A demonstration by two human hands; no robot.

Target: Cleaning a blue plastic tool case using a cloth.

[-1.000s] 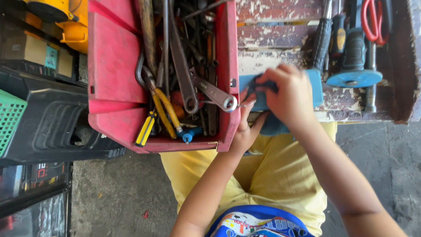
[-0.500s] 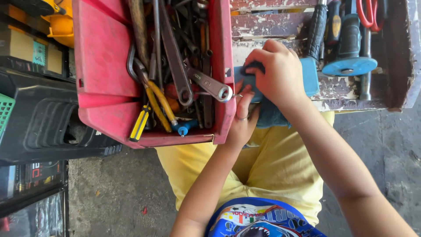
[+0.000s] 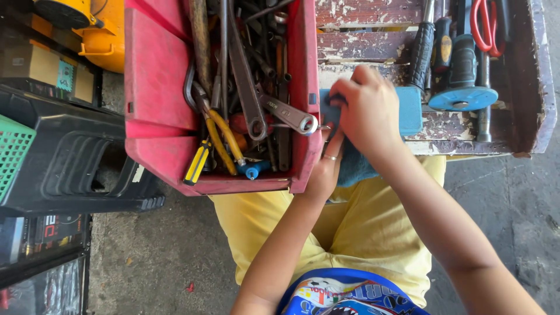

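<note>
Right hand (image 3: 370, 111) clamps its grip on the blue cloth (image 3: 408, 111) over the bench (image 3: 373, 44), left hand (image 3: 326, 166) underneath, its grip hidden.

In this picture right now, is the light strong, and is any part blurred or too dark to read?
Head view: strong daylight on the red bin and both hands, right hand and left hand, all sharp; the black crate at left is shadowed, details dim; mild glare on the wrench; no obvious motion blur.

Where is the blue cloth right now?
The blue cloth lies under the right hand at the wooden bench's edge, just right of the red bin.
</note>
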